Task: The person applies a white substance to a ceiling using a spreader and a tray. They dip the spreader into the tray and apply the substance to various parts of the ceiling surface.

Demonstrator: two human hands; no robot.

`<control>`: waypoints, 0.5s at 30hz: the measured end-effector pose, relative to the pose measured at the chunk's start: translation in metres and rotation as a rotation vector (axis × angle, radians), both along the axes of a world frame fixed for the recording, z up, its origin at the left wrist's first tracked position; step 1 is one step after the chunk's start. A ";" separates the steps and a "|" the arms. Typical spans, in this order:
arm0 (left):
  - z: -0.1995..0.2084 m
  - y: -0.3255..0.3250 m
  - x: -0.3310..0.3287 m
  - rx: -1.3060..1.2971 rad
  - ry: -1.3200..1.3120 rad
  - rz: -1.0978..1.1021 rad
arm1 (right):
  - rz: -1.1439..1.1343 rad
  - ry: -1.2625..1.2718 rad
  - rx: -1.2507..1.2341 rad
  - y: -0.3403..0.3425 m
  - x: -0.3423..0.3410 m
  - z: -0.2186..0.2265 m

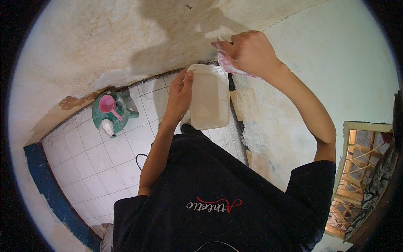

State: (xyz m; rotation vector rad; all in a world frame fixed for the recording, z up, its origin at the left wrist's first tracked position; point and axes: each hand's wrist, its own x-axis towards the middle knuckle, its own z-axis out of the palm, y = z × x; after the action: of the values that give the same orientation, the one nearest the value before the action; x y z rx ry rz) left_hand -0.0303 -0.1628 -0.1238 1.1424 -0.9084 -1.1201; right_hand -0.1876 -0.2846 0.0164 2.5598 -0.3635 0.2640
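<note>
My left hand (180, 94) grips a rectangular, whitish plastic tub (210, 124) by its left rim, thumb over the edge. The tub hangs above the floor in front of my body, and its inside looks pale. Up at the wall, my right hand (255, 52) is closed on a thin, flat pink-and-white piece (228, 67), whose exact kind I cannot make out. White paste-like residue shows on the right fingertips. That hand is close to the corner where the stained beige wall (100, 46) meets the pale green wall (327, 71).
A green plastic stool (122, 110) stands by the wall at left, carrying a pink dipper (108, 103) and a white bag-like bundle (106, 127). White tiles (115, 149) cover the floor. A dark blue strip (52, 191) runs at far left. At right is a latticed window (357, 164).
</note>
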 end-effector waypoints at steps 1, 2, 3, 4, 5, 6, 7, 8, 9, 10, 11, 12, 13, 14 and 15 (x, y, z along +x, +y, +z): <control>0.000 0.000 0.000 0.001 0.000 0.001 | 0.019 -0.001 0.034 0.001 0.001 0.001; -0.001 0.000 0.000 0.000 0.001 0.002 | 0.038 -0.002 0.067 0.003 0.003 0.001; -0.001 0.000 0.000 -0.001 0.002 0.003 | 0.039 -0.002 0.068 0.004 0.003 0.001; -0.001 0.000 0.001 -0.002 0.002 0.003 | 0.055 -0.005 0.045 0.005 0.004 0.001; -0.001 -0.001 0.001 -0.003 0.006 0.004 | 0.070 -0.007 0.022 0.005 0.004 0.001; -0.001 -0.001 0.001 -0.004 0.009 0.004 | 0.071 -0.007 0.022 0.004 0.004 0.000; -0.001 -0.001 0.001 -0.005 0.009 0.004 | 0.091 -0.022 -0.020 0.003 0.003 -0.002; -0.001 -0.001 0.001 -0.002 -0.013 0.005 | 0.111 -0.037 -0.063 0.001 0.003 -0.004; -0.002 -0.002 0.001 0.001 -0.035 0.007 | 0.111 -0.037 -0.064 -0.001 0.002 -0.006; -0.002 -0.002 0.001 0.001 -0.034 0.005 | 0.135 -0.039 -0.061 -0.003 0.001 -0.008; -0.003 -0.002 0.000 -0.005 -0.033 0.013 | 0.158 -0.040 -0.059 -0.004 0.001 -0.010; -0.004 -0.002 -0.001 -0.011 -0.031 0.020 | 0.157 -0.040 -0.060 -0.004 0.000 -0.010; -0.005 -0.002 -0.001 -0.010 -0.031 0.020 | 0.133 -0.028 -0.055 -0.004 0.001 -0.011; -0.006 -0.002 -0.002 -0.021 -0.027 0.033 | 0.109 -0.016 -0.050 -0.004 0.001 -0.012; -0.007 -0.002 -0.002 -0.031 -0.023 0.045 | 0.111 -0.017 -0.049 -0.003 0.002 -0.010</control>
State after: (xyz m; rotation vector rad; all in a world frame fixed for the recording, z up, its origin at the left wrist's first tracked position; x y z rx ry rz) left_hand -0.0327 -0.1648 -0.1307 1.1470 -0.9105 -1.0546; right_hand -0.1860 -0.2873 0.0060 2.5338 -0.2192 0.3314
